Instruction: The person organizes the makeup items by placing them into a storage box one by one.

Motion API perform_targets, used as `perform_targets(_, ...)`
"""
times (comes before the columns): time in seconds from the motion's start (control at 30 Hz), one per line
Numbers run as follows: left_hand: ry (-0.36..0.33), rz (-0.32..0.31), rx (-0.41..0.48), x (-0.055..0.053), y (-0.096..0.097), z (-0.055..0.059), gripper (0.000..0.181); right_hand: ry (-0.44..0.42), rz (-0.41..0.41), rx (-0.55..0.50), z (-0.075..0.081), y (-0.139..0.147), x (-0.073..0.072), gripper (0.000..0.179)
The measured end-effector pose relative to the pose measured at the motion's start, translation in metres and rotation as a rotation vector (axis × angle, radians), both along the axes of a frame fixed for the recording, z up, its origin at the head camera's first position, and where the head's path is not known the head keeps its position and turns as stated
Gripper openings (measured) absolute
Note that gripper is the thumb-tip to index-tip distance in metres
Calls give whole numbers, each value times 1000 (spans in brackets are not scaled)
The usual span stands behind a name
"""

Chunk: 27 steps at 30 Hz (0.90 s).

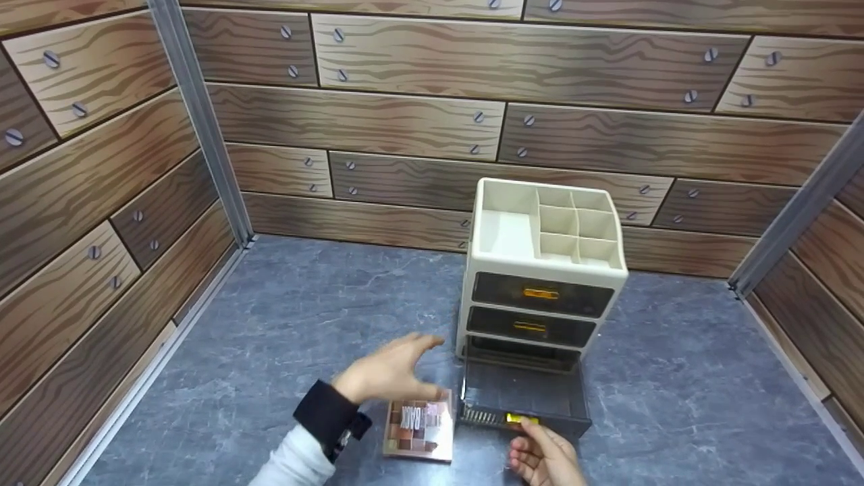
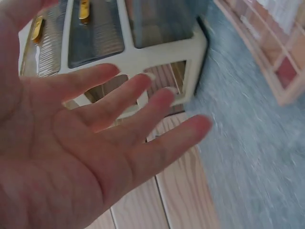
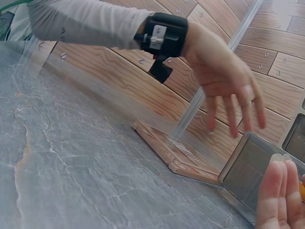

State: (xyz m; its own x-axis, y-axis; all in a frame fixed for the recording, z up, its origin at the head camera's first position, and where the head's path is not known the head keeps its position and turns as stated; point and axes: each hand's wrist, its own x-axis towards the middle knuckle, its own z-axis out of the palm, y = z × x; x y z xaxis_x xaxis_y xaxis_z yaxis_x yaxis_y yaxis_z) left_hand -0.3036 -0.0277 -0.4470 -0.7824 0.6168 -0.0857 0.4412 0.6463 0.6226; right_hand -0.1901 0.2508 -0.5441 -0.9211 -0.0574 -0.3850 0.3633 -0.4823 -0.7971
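A cream desktop drawer organizer (image 1: 550, 267) stands on the table, with dark see-through drawers and gold handles. Its bottom drawer (image 1: 526, 391) is pulled out, and nothing shows inside it. My right hand (image 1: 550, 455) pinches that drawer's gold handle (image 1: 518, 418) between thumb and fingers. To the left of the drawer, an eyeshadow palette (image 1: 420, 435) with a grid of brown and pink shades lies flat. My left hand (image 1: 391, 371) hovers over the palette's far edge, fingers spread, holding nothing. In the left wrist view its palm (image 2: 57, 143) is bare.
The organizer's top tray has several compartments (image 1: 559, 219) with nothing visible in them. Wood-patterned panels (image 1: 405, 121) wall the back and both sides. Grey marbled tabletop (image 1: 304, 304) extends to the left and right of the organizer.
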Motion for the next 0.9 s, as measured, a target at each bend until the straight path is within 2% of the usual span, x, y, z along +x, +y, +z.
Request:
perform_targets(0.17,-11,21,-80,14,0,-15,101,-19,-6,46,-1,0,-3,25)
perform_targets(0.3,-20,-36,-145,23,6,-26,112,-16,-10,100,-3,2,-4,24)
perform_targets(0.37,5,-65,-178,25,8,-29,116,-9,-17,111,-3,2,-4,25)
perform_targets(0.5,96,-84,-271,30,9,-37,119,-24,-16,87,-3,1,-2,23)
perform_targets(0.73,177,-90,-406,34,11,-41,122,-29,-20,41,-1,2,-2,21)
perform_targets(0.9,182,-97,-422,35,9,-42,123,-13,-4,4,-1,1,-1,24)
